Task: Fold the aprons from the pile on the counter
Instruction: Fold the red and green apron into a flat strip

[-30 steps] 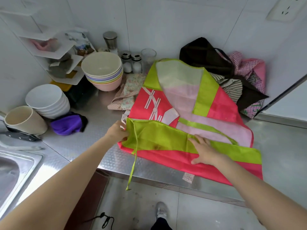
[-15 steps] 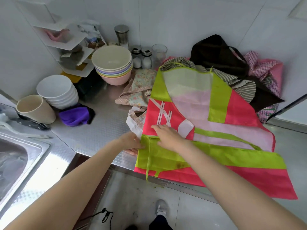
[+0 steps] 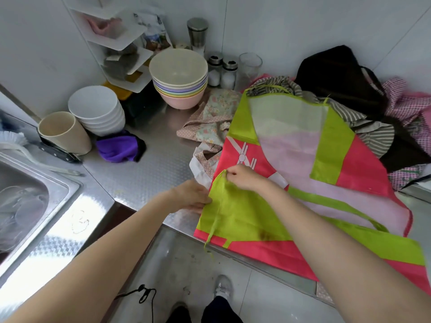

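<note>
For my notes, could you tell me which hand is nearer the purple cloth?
Left. The left hand is at the apron's edge, closer to the purple cloth; the right hand lies farther right.

Both forearms are bare from the frame's lower edge to the wrists, with no sleeve, watch or ring showing. The left hand [image 3: 190, 197] and right hand [image 3: 242, 177] wear no gloves. Below, dark trousers [image 3: 219, 310] cover the legs, and one foot wears what looks like a grey-white sneaker [image 3: 223, 287].

Home kitchen: steel sink [image 3: 35, 194], stacked bowls [image 3: 178, 82], salt shakers [image 3: 222, 74], tiled wall.
</note>
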`<state>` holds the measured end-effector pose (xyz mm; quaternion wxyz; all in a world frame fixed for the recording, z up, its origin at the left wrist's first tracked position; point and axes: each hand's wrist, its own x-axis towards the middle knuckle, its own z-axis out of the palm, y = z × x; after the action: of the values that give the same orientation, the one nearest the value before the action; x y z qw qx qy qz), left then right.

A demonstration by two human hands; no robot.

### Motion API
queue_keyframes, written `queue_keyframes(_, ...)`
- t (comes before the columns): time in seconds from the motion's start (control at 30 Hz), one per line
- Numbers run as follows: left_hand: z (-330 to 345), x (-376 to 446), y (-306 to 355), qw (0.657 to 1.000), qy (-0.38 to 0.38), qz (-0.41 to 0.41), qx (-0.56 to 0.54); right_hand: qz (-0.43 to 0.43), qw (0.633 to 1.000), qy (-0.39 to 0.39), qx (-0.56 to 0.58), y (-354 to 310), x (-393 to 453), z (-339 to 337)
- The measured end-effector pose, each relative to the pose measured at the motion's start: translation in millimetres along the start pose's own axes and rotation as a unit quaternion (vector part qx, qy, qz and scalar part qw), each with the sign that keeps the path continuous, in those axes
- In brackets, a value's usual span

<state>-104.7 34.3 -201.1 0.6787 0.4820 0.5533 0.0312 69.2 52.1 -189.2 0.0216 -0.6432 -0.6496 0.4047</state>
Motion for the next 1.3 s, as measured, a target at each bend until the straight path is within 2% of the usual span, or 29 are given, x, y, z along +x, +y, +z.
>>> queue_keyframes(0.07, 4, 6, -5, 0.995, 0.029, -0.02, 0.096, 0.0, 0.997, 0.001, -0.075, 1, 2, 12)
queue_keyframes(0.13, 9, 10, -5, 0.971, 0.058, -0.011, 0.231, 0.015, 0.987, 0.023, -0.156, 3, 8, 26)
queue_keyframes(0.17, 10, 9, -2, 0.938, 0.073, 0.0, 0.34, 0.024, 0.979, 0.043, -0.196, 4, 9, 31)
queue_keyframes(0.23, 14, 3, 6, 0.838, 0.126, 0.01, 0.531, 0.018, 0.948, 0.107, -0.299, 8, 10, 43)
queue_keyframes(0.27, 15, 0, 9, 0.811, 0.143, 0.022, 0.566, 0.012, 0.925, 0.15, -0.349, 7, 5, 47)
queue_keyframes(0.3, 17, -1, 11, 0.809, 0.14, 0.038, 0.569, 0.002, 0.902, 0.195, -0.386, 6, 2, 50)
queue_keyframes(0.33, 17, 0, 10, 0.829, 0.115, 0.059, 0.544, -0.014, 0.885, 0.231, -0.405, 7, 0, 53)
queue_keyframes(0.37, 17, 1, 8, 0.868, 0.077, 0.077, 0.484, -0.032, 0.876, 0.255, -0.408, 7, -3, 54)
queue_keyframes(0.43, 18, 0, 3, 0.944, -0.035, 0.041, 0.325, -0.053, 0.868, 0.291, -0.398, 7, -4, 58)
queue_keyframes(0.47, 19, 0, 2, 0.962, -0.089, 0.014, 0.259, -0.056, 0.869, 0.291, -0.397, 5, -6, 59)
queue_keyframes(0.53, 19, 1, -1, 0.965, -0.145, -0.025, 0.219, -0.062, 0.891, 0.268, -0.362, 3, -9, 59)
queue_keyframes(0.6, 20, 2, -1, 0.965, -0.156, -0.041, 0.207, -0.074, 0.903, 0.261, -0.333, 3, -17, 60)
queue_keyframes(0.67, 17, -1, 3, 0.97, -0.166, -0.062, 0.166, -0.06, 0.952, 0.19, -0.232, 4, -24, 60)
queue_keyframes(0.7, 13, -4, 6, 0.969, -0.186, -0.072, 0.144, -0.015, 0.982, 0.119, -0.145, 4, -27, 59)
queue_keyframes(0.73, 8, -6, 10, 0.966, -0.213, -0.078, 0.123, 0.025, 0.996, 0.061, -0.053, 4, -32, 58)
queue_keyframes(0.77, 2, -9, 13, 0.962, -0.241, -0.074, 0.106, 0.042, 0.998, 0.038, -0.002, 5, -34, 58)
queue_keyframes(0.83, -12, -15, 21, 0.963, -0.264, -0.036, 0.05, 0.015, 1.0, 0.012, -0.005, 7, -35, 55)
queue_keyframes(0.9, -25, -20, 32, 0.976, -0.205, 0.013, -0.075, -0.01, 1.0, -0.015, -0.008, 9, -32, 50)
queue_keyframes(0.97, -39, -22, 46, 0.975, -0.084, 0.066, -0.194, -0.013, 1.0, -0.014, 0.0, 10, -27, 49)
queue_keyframes(1.03, -52, -19, 58, 0.958, 0.026, 0.101, -0.266, -0.006, 1.0, -0.018, -0.002, 11, -23, 52)
queue_keyframes(1.1, -58, -18, 64, 0.944, 0.121, 0.102, -0.289, 0.001, 1.0, -0.021, -0.001, 12, -21, 54)
queue_keyframes(1.17, -57, -16, 63, 0.951, 0.194, 0.07, -0.231, -0.007, 1.0, -0.024, 0.014, 12, -21, 51)
queue_keyframes(1.2, -54, -16, 62, 0.966, 0.199, 0.055, -0.155, -0.014, 0.999, -0.022, 0.035, 12, -20, 48)
queue_keyframes(1.27, -39, -13, 59, 0.986, 0.147, 0.064, 0.044, -0.015, 0.992, 0.008, 0.123, 13, -22, 42)
queue_keyframes(1.3, -29, -11, 59, 0.982, 0.105, 0.081, 0.133, -0.005, 0.984, 0.044, 0.17, 16, -24, 39)
